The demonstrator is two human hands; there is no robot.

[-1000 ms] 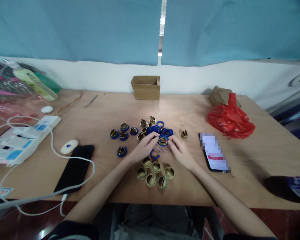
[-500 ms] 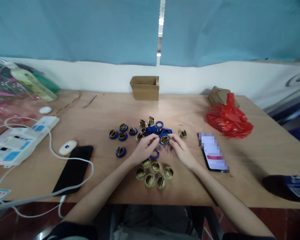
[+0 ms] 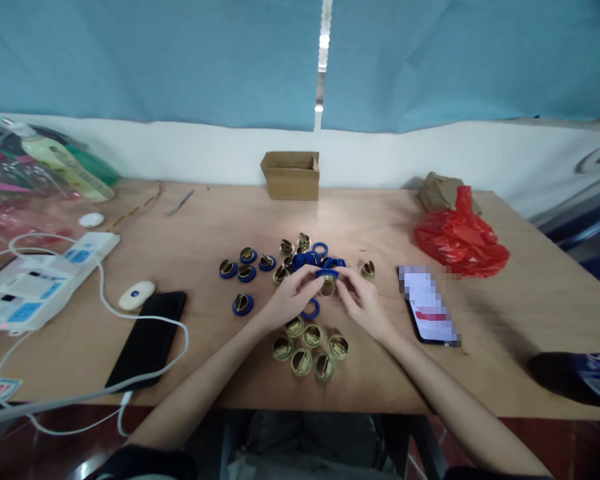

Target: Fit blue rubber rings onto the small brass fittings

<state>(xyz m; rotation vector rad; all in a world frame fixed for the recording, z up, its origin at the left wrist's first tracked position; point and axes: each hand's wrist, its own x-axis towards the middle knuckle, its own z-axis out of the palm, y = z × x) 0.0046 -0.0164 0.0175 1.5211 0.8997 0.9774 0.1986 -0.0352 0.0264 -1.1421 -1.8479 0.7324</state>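
Both hands met over the middle of the tabletop, fingertips pinching one small brass cap (image 3: 327,285) with a blue ring (image 3: 327,273) at its top. The left hand (image 3: 291,298) gripped it from one side with thumb and forefingers pressed in, and the right hand (image 3: 361,301) closed on it from the other, apparently so each could steady the part while the ring was worked around it. The cap was short and round with no real long axis; it seemed tilted so the ringed face pointed up and slightly away toward the far edge, though the fingers hid much of it. Just beneath the fingers lay a loose blue ring (image 3: 310,309). Nearer the front edge sat a tight cluster of bare brass caps (image 3: 305,350), and toward the far side lay a heap of blue rings and caps (image 3: 307,257), with ringed caps (image 3: 243,267) set apart to the left. Further out were a lit phone (image 3: 427,303) on the right, a dark phone (image 3: 147,337) on the left, a red bag (image 3: 460,237) and a cardboard box (image 3: 291,175) by the far edge.
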